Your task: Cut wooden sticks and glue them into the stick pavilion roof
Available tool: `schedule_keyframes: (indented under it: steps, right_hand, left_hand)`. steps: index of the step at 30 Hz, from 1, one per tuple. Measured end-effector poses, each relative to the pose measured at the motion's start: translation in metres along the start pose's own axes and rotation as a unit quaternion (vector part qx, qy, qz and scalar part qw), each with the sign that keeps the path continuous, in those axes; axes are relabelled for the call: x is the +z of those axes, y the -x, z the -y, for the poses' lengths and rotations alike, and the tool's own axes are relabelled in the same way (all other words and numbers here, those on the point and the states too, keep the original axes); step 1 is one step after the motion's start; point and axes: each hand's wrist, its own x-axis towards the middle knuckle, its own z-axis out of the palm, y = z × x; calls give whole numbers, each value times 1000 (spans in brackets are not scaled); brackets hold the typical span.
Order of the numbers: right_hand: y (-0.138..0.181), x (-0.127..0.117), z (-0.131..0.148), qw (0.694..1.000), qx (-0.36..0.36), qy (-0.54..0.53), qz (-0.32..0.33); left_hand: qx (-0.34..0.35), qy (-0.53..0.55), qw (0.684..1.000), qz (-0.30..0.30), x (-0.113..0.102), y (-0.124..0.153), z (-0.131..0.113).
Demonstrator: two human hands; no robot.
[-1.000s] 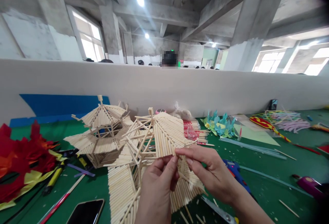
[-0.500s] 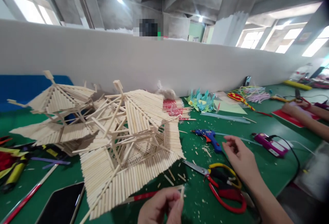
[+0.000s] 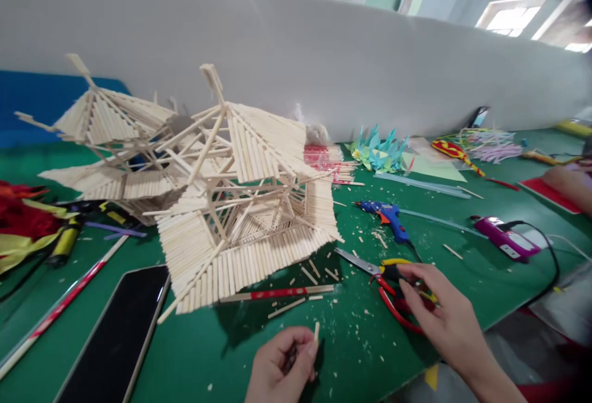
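Observation:
My left hand (image 3: 284,363) is closed at the near edge, pinching a short wooden stick (image 3: 317,331) that points up between thumb and forefinger. My right hand (image 3: 439,307) hovers over the scissors (image 3: 358,261), its thumb and forefinger apart around the yellow and black handle; whether they touch it I cannot tell. Ahead of my left hand stands a pavilion-like model (image 3: 250,218) built of wooden sticks, with a tiered roof. Under its front edge lies a red-wrapped stick bundle (image 3: 277,294), with loose stick pieces (image 3: 287,308) beside it.
A blue glue gun (image 3: 386,218) lies beyond the scissors, near a purple power strip (image 3: 506,239). A phone (image 3: 115,335) lies at front left. Behind it stands a second stick model (image 3: 115,119). Paper flowers (image 3: 379,149) are farther back. Another person's hand (image 3: 567,181) is at far right.
The view has tilted downward. My right hand has moved from near the glue gun to the scissors' handles. My left hand still holds the short stick, farther from the model.

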Motion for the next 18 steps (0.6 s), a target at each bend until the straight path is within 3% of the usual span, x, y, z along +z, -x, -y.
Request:
schedule_keyframes:
  steps: [2,5,9,18]
  right_hand:
    - [8,7,28,996,-40,-70,23]
    - [16,22,62,974,-74,-179,121]
    - [17,37,77,942,-136,-228,204]
    - [36,51,70,951,-190,-207,129]
  left_hand:
    - [-23,4,999,21,1,2,-5]
    - [-48,-4,996,77,2,5,-11]
    - [-31,-9,994,109,2,9,-17]
    - [9,-108,986,127,-7,7,-20]
